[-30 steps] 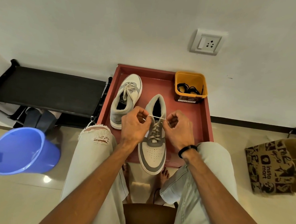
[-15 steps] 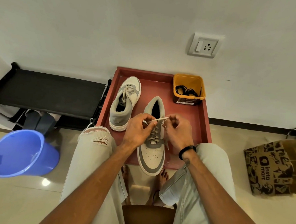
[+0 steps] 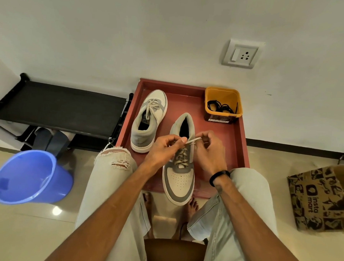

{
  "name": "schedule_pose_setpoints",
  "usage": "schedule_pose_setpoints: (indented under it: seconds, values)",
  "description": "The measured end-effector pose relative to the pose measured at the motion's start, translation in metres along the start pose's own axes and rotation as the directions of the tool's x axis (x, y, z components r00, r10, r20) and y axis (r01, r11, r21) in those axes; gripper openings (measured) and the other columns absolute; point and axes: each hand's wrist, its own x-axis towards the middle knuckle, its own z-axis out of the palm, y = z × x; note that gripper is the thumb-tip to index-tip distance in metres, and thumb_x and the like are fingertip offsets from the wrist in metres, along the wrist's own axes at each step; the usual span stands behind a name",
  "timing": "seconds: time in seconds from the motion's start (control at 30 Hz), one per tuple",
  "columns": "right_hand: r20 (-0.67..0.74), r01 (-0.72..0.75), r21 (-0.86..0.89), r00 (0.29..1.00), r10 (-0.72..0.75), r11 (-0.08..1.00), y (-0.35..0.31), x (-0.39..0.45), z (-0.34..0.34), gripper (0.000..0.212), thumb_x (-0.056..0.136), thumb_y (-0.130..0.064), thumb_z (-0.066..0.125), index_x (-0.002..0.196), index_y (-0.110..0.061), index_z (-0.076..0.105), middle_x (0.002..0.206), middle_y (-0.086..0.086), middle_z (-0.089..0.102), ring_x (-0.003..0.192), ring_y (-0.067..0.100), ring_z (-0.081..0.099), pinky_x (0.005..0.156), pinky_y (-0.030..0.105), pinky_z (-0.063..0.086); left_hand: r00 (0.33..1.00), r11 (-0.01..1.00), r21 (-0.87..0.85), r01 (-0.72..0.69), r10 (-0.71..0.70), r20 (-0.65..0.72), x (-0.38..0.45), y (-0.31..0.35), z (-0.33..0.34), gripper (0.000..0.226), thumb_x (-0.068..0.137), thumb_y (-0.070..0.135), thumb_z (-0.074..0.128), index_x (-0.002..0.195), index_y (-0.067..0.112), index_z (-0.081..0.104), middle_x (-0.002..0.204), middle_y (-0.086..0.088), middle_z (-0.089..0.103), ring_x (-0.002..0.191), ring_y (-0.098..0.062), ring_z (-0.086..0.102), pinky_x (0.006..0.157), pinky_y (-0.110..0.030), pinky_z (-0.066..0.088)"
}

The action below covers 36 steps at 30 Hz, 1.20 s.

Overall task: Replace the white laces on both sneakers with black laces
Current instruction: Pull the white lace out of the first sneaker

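Two grey-and-white sneakers stand on a red tray (image 3: 240, 150). The near sneaker (image 3: 179, 182) points its toe toward me and overhangs the tray's front edge. Its white lace (image 3: 193, 140) runs taut between my hands above the top eyelets. My left hand (image 3: 163, 148) pinches one end of it, and my right hand (image 3: 208, 150) pinches the other. The far sneaker (image 3: 147, 119) lies at the tray's left, white laces in place. Black laces (image 3: 220, 107) sit coiled in a yellow tub (image 3: 224, 93) at the tray's back right corner.
A blue bucket (image 3: 29, 177) lies tilted on the floor at the left. A black shoe rack (image 3: 56, 106) stands against the wall behind it. A printed paper bag (image 3: 319, 198) sits at the right. My knees flank the tray, my bare feet beneath it.
My hands have come closer together over the near sneaker's top eyelets, and the stretch of white lace between them is shorter. The sneakers have not moved.
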Motion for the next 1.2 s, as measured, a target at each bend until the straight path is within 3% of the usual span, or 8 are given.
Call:
schedule_pose_setpoints:
  seconds: [0.13,0.33,0.53,0.6,0.67,0.83,0.97,1.2]
  values:
    - [0.019,-0.084,0.121,0.996,0.082,0.989,0.005,0.005,-0.001,0.013,0.102,-0.024,0.056,0.097,-0.022,0.067,0.090,-0.004,0.073,0.083,0.012,0.069,0.075,0.033,0.058,0.996,0.988,0.120,-0.093,0.091,0.018,-0.002,0.002,-0.002,0.032,0.105,0.040,0.057,0.095,0.016,0.075,0.079,-0.008,0.068,0.070,-0.013,0.057,0.067,-0.042,0.051]
    - [0.013,-0.184,0.204,0.983,0.185,0.962,0.012,0.009,0.000,0.013,0.103,-0.025,0.057,0.094,-0.021,0.065,0.087,0.006,0.074,0.081,0.026,0.072,0.077,0.049,0.061,0.996,0.869,-0.489,0.077,-0.089,-0.001,-0.004,0.018,-0.010,0.033,0.103,0.042,0.054,0.090,0.013,0.061,0.082,-0.005,0.063,0.064,-0.015,0.054,0.070,-0.029,0.054]
    - [-0.053,-0.311,0.593,0.905,0.421,0.743,0.001,0.013,-0.018,0.025,0.108,-0.028,0.049,0.101,-0.009,0.063,0.070,0.004,0.069,0.056,0.014,0.059,0.057,0.032,0.055,0.981,0.678,-0.735,0.022,-0.155,-0.114,-0.005,0.026,-0.025,0.027,0.085,0.036,0.079,0.099,0.016,0.068,0.074,0.001,0.060,0.055,-0.009,0.049,0.065,-0.029,0.051]
    - [-0.072,-0.292,0.597,0.908,0.412,0.747,0.000,0.014,-0.019,0.018,0.105,-0.026,0.055,0.103,-0.010,0.063,0.073,0.004,0.071,0.057,0.015,0.061,0.059,0.034,0.056,0.945,0.810,-0.586,0.019,-0.206,-0.254,-0.004,0.020,-0.028,0.037,0.086,0.034,0.081,0.112,0.015,0.064,0.087,0.000,0.068,0.058,-0.010,0.058,0.067,-0.027,0.055]
    - [-0.113,-0.198,0.434,0.956,0.271,0.879,-0.001,0.013,-0.016,0.010,0.098,-0.025,0.067,0.103,-0.016,0.066,0.082,0.001,0.074,0.067,0.014,0.067,0.066,0.035,0.058,0.892,0.988,-0.138,0.069,-0.123,-0.434,-0.006,0.008,-0.025,0.045,0.089,0.034,0.080,0.126,0.022,0.058,0.103,0.004,0.072,0.070,-0.011,0.069,0.071,-0.029,0.060]
    - [0.129,0.095,-0.109,0.988,-0.080,0.989,0.002,0.000,-0.003,0.035,0.088,-0.038,0.079,0.119,-0.030,0.066,0.100,-0.010,0.064,0.084,0.005,0.063,0.072,0.018,0.055,0.860,0.780,0.624,0.049,0.284,-0.424,-0.019,-0.002,-0.018,0.059,0.095,0.035,0.072,0.145,0.030,0.041,0.123,0.002,0.058,0.098,-0.016,0.063,0.071,-0.030,0.050]
    - [0.183,0.113,-0.124,0.979,-0.090,0.986,0.003,-0.002,-0.001,0.028,0.095,-0.024,0.071,0.122,-0.028,0.068,0.101,-0.006,0.063,0.085,0.004,0.062,0.078,0.025,0.057,0.868,0.655,0.743,0.133,0.286,-0.407,-0.020,-0.004,-0.022,0.053,0.097,0.032,0.068,0.144,0.033,0.043,0.127,-0.003,0.039,0.097,-0.017,0.057,0.067,-0.024,0.045]
    - [0.228,0.226,-0.254,0.959,-0.169,0.940,0.008,-0.004,0.000,0.039,0.102,-0.006,0.049,0.135,-0.023,0.062,0.111,0.001,0.062,0.098,0.014,0.058,0.085,0.022,0.046,0.912,0.630,0.704,-0.328,0.406,0.060,-0.019,-0.015,0.008,0.041,0.109,0.043,0.042,0.148,0.030,0.047,0.113,0.001,0.061,0.089,-0.017,0.063,0.070,-0.039,0.057]
